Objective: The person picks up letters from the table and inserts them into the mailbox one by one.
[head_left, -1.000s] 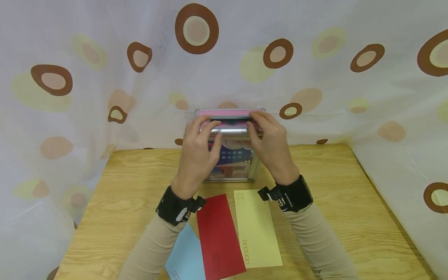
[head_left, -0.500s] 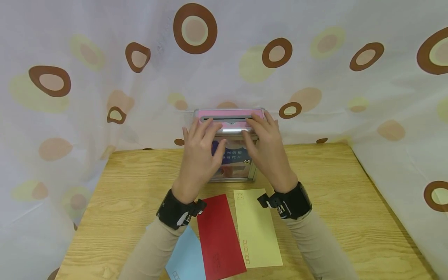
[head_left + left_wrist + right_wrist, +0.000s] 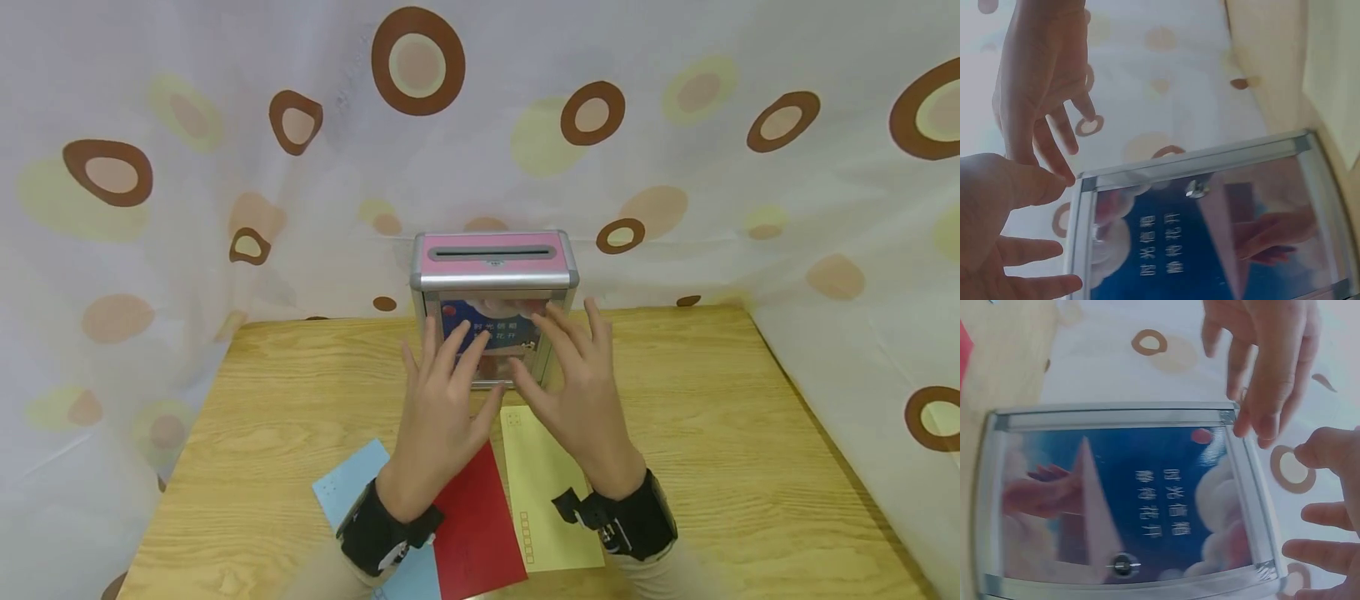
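Observation:
A box with a pink top [image 3: 450, 265], a silver frame and a dark slot [image 3: 493, 252] stands at the back of the table. Its printed front panel [image 3: 1166, 250] carries a small round lock [image 3: 1124, 565]. Both hands hover in front of the box with fingers spread, holding nothing: the left hand [image 3: 442, 417] on the left, the right hand [image 3: 585, 400] on the right. Below them lie a blue envelope [image 3: 348, 479], a red envelope [image 3: 483, 533] and a yellow envelope [image 3: 551, 500]. The left arm covers part of the blue and red ones.
The wooden table [image 3: 720, 433] reaches back to a white curtain [image 3: 480, 167] with brown and yellow ring prints, which also hangs along both sides. Black wrist cameras sit on both wrists.
Both hands have come off the top of the box and drawn back toward the person, uncovering the pink lid and slot. Box and envelopes stay where they were.

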{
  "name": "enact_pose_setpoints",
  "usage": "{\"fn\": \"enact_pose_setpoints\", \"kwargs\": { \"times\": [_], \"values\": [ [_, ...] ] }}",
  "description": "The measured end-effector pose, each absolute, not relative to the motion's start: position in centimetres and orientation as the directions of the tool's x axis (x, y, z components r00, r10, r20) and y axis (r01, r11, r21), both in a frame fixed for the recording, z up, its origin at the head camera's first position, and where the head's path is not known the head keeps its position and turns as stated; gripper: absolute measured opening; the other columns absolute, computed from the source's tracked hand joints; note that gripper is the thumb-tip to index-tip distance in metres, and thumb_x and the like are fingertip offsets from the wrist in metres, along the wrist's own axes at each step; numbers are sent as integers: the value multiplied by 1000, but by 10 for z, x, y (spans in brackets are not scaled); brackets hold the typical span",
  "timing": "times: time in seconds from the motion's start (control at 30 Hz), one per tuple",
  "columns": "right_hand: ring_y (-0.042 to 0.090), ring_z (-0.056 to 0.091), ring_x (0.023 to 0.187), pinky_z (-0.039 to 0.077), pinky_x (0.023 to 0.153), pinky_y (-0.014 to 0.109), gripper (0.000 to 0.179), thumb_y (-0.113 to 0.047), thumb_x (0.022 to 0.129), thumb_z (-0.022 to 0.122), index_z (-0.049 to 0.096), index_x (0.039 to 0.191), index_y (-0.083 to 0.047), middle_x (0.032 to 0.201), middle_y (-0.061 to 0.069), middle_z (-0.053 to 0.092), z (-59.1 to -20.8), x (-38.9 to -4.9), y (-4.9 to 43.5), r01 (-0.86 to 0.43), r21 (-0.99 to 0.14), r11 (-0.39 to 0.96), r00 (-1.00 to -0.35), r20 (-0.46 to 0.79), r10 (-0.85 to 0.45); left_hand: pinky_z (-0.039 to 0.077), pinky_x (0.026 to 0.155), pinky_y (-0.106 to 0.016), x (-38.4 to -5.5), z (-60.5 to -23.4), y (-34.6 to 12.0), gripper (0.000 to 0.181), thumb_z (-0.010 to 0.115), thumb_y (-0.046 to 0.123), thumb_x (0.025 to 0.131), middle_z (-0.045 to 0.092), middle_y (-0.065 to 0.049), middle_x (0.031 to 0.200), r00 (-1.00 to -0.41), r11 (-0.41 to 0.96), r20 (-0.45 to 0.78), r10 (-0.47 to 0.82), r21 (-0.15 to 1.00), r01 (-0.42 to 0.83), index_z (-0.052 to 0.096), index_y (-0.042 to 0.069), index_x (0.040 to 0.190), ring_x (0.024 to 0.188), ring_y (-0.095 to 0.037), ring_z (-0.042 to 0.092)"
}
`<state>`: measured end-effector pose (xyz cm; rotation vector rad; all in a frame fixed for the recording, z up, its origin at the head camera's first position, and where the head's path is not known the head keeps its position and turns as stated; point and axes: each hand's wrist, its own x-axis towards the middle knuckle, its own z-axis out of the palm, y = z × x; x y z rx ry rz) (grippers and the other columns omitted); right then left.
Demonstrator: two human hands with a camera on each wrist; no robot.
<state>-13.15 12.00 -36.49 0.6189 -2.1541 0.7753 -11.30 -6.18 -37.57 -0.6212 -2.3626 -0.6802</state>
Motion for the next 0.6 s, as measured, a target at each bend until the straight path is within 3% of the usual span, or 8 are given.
{"fn": "enact_pose_setpoints", "kwargs": {
  "times": [0.27, 0.43, 0.6],
  "values": [
    [51, 29, 134, 17, 93, 87, 65, -26, 75, 81, 58, 130, -2, 129, 27, 58, -408, -99, 119, -541, -418, 729, -730, 665, -160, 9, 101, -82, -84, -413, -67, 83, 73, 54, 80, 42, -21, 147, -867, 839, 461, 188, 384, 387, 45, 8, 144, 142, -48, 13],
    [55, 28, 133, 19, 90, 88, 73, -34, 75, 80, 53, 137, -6, 135, 26, 54, -432, -81, 125, -436, -473, 766, -829, 542, -137, 3, 103, -81, -68, -433, -75, 101, 67, 70, 75, 36, -21, 152, -946, 882, 291, 144, 395, 256, 36, 11, 150, 144, -45, 3],
    [58, 26, 133, 19, 91, 87, 81, -42, 76, 78, 48, 142, -7, 141, 27, 48, -451, -65, 136, -324, -490, 809, -905, 411, -113, -2, 102, -81, -55, -453, -84, 110, 57, 82, 72, 34, -22, 153, -979, 913, 181, 91, 377, 154, 33, 11, 152, 143, -48, 2]
  ]
}}
